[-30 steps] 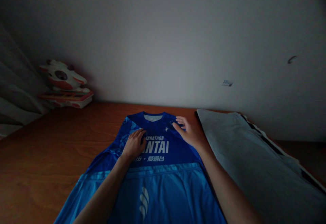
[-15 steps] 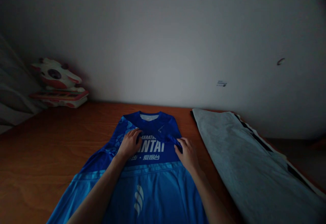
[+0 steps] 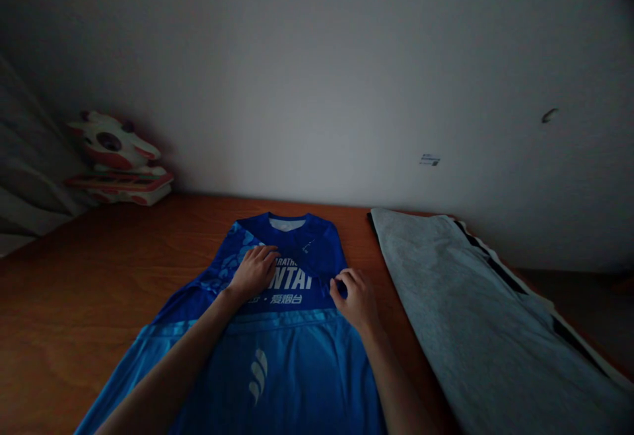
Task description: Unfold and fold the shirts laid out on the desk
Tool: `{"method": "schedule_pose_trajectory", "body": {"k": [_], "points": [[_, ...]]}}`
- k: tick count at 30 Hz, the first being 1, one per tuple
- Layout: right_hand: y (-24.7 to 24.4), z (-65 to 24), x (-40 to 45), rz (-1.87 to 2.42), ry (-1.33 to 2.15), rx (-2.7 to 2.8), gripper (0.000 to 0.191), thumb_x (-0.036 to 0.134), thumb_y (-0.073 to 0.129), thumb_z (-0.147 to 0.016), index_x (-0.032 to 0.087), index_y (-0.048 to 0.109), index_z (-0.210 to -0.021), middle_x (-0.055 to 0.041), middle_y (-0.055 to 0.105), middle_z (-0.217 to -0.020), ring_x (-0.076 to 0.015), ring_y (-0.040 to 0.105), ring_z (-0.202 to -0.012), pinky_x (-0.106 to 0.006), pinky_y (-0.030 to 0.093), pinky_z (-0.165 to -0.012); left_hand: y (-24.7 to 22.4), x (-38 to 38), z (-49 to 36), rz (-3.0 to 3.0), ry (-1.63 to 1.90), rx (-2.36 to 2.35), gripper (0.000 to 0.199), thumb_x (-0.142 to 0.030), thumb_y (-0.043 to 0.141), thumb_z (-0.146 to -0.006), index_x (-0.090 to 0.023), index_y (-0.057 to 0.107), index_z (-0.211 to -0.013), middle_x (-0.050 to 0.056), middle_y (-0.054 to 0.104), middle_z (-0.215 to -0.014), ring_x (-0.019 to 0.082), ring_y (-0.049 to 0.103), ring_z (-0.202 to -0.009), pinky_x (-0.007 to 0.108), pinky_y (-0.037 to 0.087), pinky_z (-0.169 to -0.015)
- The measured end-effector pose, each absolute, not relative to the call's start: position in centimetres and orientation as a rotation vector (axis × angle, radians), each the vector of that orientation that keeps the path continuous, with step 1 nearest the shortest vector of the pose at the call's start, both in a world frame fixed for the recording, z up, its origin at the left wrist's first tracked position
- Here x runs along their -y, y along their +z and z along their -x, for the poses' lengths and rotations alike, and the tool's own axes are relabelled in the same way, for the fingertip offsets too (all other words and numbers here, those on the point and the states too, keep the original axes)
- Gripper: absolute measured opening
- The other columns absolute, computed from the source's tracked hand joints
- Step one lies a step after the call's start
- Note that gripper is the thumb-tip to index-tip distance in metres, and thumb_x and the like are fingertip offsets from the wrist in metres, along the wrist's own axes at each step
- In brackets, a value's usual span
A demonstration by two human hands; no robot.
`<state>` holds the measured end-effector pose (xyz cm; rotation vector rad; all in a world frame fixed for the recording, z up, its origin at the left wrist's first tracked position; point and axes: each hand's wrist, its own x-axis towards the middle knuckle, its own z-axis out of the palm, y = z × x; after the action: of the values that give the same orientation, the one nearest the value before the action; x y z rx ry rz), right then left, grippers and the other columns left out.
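A blue T-shirt (image 3: 297, 356) with white lettering lies front up, collar toward the wall, dark blue above and lighter blue below. My left hand (image 3: 253, 270) rests palm down on its chest, fingers stretched over part of the print. At the shirt's right edge, the thumb and fingers of my right hand (image 3: 355, 296) curl together on a bit of the fabric. Small creases run across the chest between the two hands. The shirt's lower end passes out of view at the bottom.
Brown wood shows on the tabletop (image 3: 74, 309). Grey folded cloth (image 3: 446, 290) with black and white edges lies along the right. A cow-shaped toy keyboard (image 3: 121, 181) stands at the back left beside a curtain (image 3: 30, 164). Behind rises a pale wall (image 3: 317, 78).
My right hand has moved slightly left, its thumb and fingers closer together at the shirt's edge. The left hand stays on the chest. The view has shifted a little.
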<state>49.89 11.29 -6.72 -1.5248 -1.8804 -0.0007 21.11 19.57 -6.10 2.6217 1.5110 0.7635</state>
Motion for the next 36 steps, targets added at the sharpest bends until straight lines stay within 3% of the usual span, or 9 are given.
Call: {"method": "schedule_pose_trajectory", "body": {"k": [4, 7, 12, 16, 21, 24, 28, 32, 36], "points": [[-6.8, -49.9, -11.3, 1.532, 0.007, 1.894, 0.013, 0.027, 0.056, -0.091, 0.023, 0.068, -0.092, -0.0078, 0.067, -0.098, -0.0253, 0.062, -0.097, -0.038, 0.048, -0.090, -5.0, -20.6, -24.7, -2.506, 0.657, -1.616, 0.030, -0.029, 0.045, -0.100, -0.021, 0.066, -0.119, 0.012, 0.072, -0.119, 0.030, 0.066, -0.112, 0.046, 0.049, -0.101], [-6.7, -49.9, -11.2, 1.540, 0.006, 1.902, 0.013, 0.026, 0.059, -0.087, 0.024, 0.069, -0.095, -0.0079, 0.066, -0.101, -0.0258, 0.062, -0.099, -0.039, 0.048, -0.091, -4.6, -21.9, -27.2, -2.405, 0.583, -1.696, 0.029, -0.034, 0.055, -0.096, -0.020, 0.065, -0.119, 0.012, 0.074, -0.108, 0.029, 0.069, -0.105, 0.042, 0.052, -0.094], [-6.5, -49.9, -11.1, 1.563, 0.003, 1.887, 0.021, 0.022, 0.059, -0.082, 0.024, 0.069, -0.100, -0.0090, 0.065, -0.104, -0.0275, 0.061, -0.102, -0.040, 0.049, -0.091, -4.4, -23.2, -28.2, -2.371, 0.516, -1.654, 0.027, -0.019, 0.059, -0.088, -0.023, 0.067, -0.113, 0.005, 0.077, -0.098, 0.022, 0.073, -0.092, 0.030, 0.054, -0.081], [-6.3, -49.9, -11.1, 1.578, 0.024, 1.886, 0.027, 0.018, 0.058, -0.079, 0.023, 0.068, -0.103, -0.0098, 0.065, -0.105, -0.0282, 0.060, -0.102, -0.042, 0.048, -0.092, -3.8, -23.1, -27.2, -2.343, 0.499, -1.712, 0.028, -0.018, 0.054, -0.088, -0.022, 0.068, -0.112, 0.004, 0.077, -0.092, 0.023, 0.074, -0.087, 0.030, 0.054, -0.078], [-6.1, -49.9, -11.0, 1.597, 0.041, 1.880, 0.032, 0.017, 0.059, -0.076, 0.023, 0.067, -0.107, -0.0099, 0.065, -0.108, -0.0287, 0.060, -0.105, -0.042, 0.046, -0.094, -3.0, -22.8, -28.6, -2.484, 0.501, -1.654, 0.034, -0.014, 0.050, -0.089, -0.020, 0.070, -0.115, 0.013, 0.071, -0.118, 0.029, 0.067, -0.111, 0.041, 0.051, -0.097], [-6.2, -49.8, -11.1, 1.614, 0.050, 1.871, 0.028, 0.032, 0.065, -0.082, 0.023, 0.067, -0.109, -0.0107, 0.065, -0.111, -0.0303, 0.059, -0.108, -0.044, 0.046, -0.095, -3.5, -22.6, -31.1, -2.690, 0.450, -1.312, 0.035, -0.018, 0.048, -0.095, -0.024, 0.068, -0.123, 0.011, 0.067, -0.132, 0.028, 0.061, -0.124, 0.044, 0.047, -0.107], [-6.4, -49.7, -11.2, 1.644, 0.034, 1.891, 0.048, 0.050, 0.075, -0.077, 0.022, 0.066, -0.116, -0.0132, 0.064, -0.120, -0.0346, 0.058, -0.113, -0.049, 0.044, -0.096, -5.2, -22.3, -33.2, -2.744, 0.349, -1.142, 0.039, -0.032, 0.046, -0.101, -0.025, 0.060, -0.137, 0.012, 0.055, -0.151, 0.032, 0.051, -0.139, 0.053, 0.041, -0.113], [-6.5, -49.8, -11.2, 1.647, 0.014, 1.906, 0.055, 0.058, 0.075, -0.077, 0.024, 0.065, -0.119, -0.0130, 0.065, -0.124, -0.0343, 0.058, -0.115, -0.049, 0.042, -0.098, -5.9, -21.6, -32.1, -2.743, 0.352, -1.197, 0.042, -0.032, 0.046, -0.102, -0.023, 0.056, -0.142, 0.013, 0.047, -0.158, 0.033, 0.042, -0.147, 0.060, 0.031, -0.120], [-6.7, -50.0, -11.3, 1.653, 0.003, 1.896, 0.049, 0.061, 0.065, -0.086, 0.023, 0.065, -0.117, -0.0128, 0.065, -0.123, -0.0323, 0.059, -0.116, -0.047, 0.042, -0.098, -4.8, -19.5, -28.0, -2.757, 0.477, -1.151, 0.039, -0.033, 0.049, -0.101, -0.023, 0.059, -0.137, 0.013, 0.051, -0.154, 0.030, 0.048, -0.141, 0.053, 0.041, -0.116]]}}
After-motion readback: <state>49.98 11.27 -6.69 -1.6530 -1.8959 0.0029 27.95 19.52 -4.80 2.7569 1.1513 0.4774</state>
